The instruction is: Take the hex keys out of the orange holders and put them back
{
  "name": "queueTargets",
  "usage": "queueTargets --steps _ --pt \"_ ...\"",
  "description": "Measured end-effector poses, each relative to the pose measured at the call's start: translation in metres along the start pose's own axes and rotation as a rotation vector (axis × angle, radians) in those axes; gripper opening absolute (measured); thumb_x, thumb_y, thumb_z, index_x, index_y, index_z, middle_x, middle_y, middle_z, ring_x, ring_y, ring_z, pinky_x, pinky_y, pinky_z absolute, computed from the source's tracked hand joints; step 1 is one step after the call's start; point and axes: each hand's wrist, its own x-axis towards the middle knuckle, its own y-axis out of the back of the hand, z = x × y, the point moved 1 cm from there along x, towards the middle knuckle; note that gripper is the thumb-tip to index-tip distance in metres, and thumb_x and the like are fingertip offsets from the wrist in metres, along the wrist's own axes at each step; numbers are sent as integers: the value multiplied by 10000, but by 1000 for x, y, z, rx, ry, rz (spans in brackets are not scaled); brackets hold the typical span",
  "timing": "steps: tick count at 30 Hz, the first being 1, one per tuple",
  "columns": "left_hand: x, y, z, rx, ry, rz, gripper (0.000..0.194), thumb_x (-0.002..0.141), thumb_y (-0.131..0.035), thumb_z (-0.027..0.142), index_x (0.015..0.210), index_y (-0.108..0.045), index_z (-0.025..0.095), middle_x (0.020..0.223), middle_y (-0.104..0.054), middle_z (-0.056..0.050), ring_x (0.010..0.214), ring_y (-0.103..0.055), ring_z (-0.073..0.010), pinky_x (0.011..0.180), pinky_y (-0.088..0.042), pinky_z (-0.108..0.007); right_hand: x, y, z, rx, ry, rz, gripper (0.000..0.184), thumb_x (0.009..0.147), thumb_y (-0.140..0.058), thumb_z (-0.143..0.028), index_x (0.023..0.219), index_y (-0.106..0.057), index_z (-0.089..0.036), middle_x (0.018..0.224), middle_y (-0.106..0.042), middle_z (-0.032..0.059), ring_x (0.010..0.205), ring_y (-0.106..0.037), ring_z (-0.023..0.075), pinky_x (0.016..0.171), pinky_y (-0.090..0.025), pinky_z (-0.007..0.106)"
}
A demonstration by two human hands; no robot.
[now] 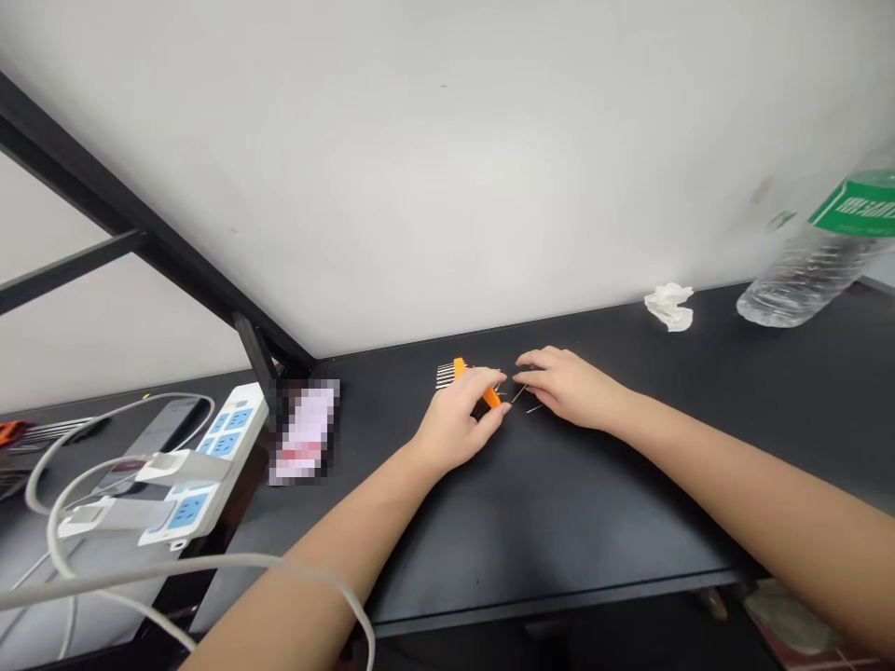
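Note:
My left hand (461, 419) is closed around an orange holder (460, 367), thumb on the near side and fingers over the top. A row of thin silver rods, which look like hex keys (445, 376), sticks out of its left side. Just to the right, my right hand (570, 387) is low over the black table with its fingers bent. One thin metal hex key (519, 394) runs from under its fingertips toward the holder. Another thin rod (535, 408) lies below the palm. The fingers partly hide both pieces.
A white power strip (238, 410) with plugs and looping white cables (280, 562) is at left. Beside it lies a blurred pink packet (306, 433). A crumpled tissue (669, 306) and a clear bottle (804, 275) are at the back right. A black frame (160, 252) stands against the wall.

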Motion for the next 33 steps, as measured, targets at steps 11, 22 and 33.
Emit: queueTargets --steps 11,22,33 --pt "1 2 1 40 -10 -64 255 992 -586 350 1207 -693 266 1293 -639 -87 1057 -688 -199 927 -579 -347 5 12 2 -144 -328 -247 132 809 -628 -93 718 -631 -189 830 -654 90 755 -597 218 627 -426 305" --pt "2 2 1 -16 -79 -25 146 972 -610 269 1083 -702 247 1289 -600 -88 1002 -674 -179 893 -564 -332 -1 39 -20 306 -80 -13 118 869 -555 -110 807 -596 -202 764 -607 -6 654 -526 124 631 -402 248" --pt "1 1 0 -17 -33 -62 200 925 -669 309 1103 -612 237 1137 -604 -63 841 -620 -145 737 -543 -280 -8 41 -27 116 25 -24 163 989 -499 -178 935 -651 -195 858 -613 29 678 -529 133 610 -370 267"
